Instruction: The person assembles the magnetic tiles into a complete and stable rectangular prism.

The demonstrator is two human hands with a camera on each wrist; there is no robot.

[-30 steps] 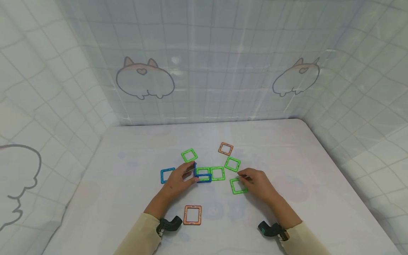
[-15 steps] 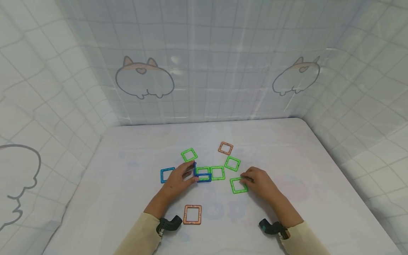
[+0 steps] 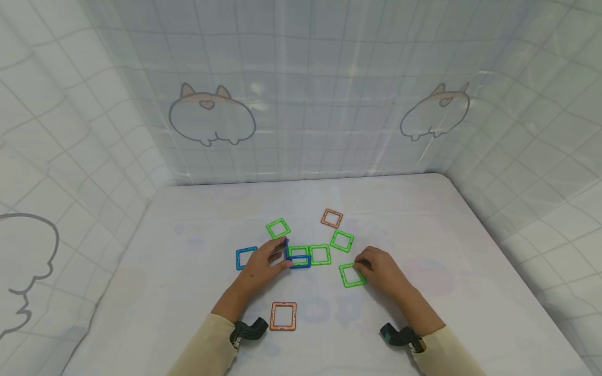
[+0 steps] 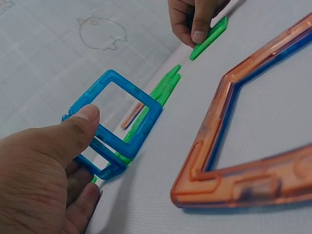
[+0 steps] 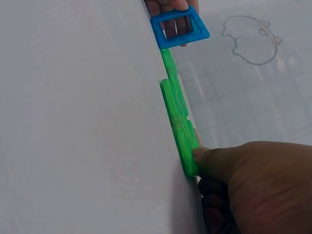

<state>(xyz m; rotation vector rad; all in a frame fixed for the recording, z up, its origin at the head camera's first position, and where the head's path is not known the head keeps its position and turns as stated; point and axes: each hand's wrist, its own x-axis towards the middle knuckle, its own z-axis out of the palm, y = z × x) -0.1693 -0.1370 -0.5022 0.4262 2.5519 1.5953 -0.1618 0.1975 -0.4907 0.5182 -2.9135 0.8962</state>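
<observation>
My left hand (image 3: 261, 269) holds two blue square magnetic tiles standing upright at a corner. Its thumb lies on the front blue tile (image 4: 131, 87); the side blue tile (image 3: 287, 250) stands against the fingers. Under and behind them a green tile (image 3: 299, 247) lies flat, edge to edge with another green tile (image 3: 321, 246). To the right, my right hand (image 3: 383, 267) pinches the far right corner of a separate green magnetic tile (image 3: 354, 284), thumb on top in the right wrist view. That tile's corner is hidden by the fingertips.
Around the hands lie a green tile (image 3: 342, 249) and an orange tile (image 3: 331, 225) behind, another green tile (image 3: 270, 231) at back left, a blue tile (image 3: 238, 259) partly behind my left hand, and an orange tile (image 3: 284, 328) nearer me. A patterned curtain (image 3: 305, 104) rises behind the white table (image 3: 188, 292).
My right fingertips have shifted slightly to the right along the green tile, which has slid a little toward me. My left hand and the blue tiles have kept their place.
</observation>
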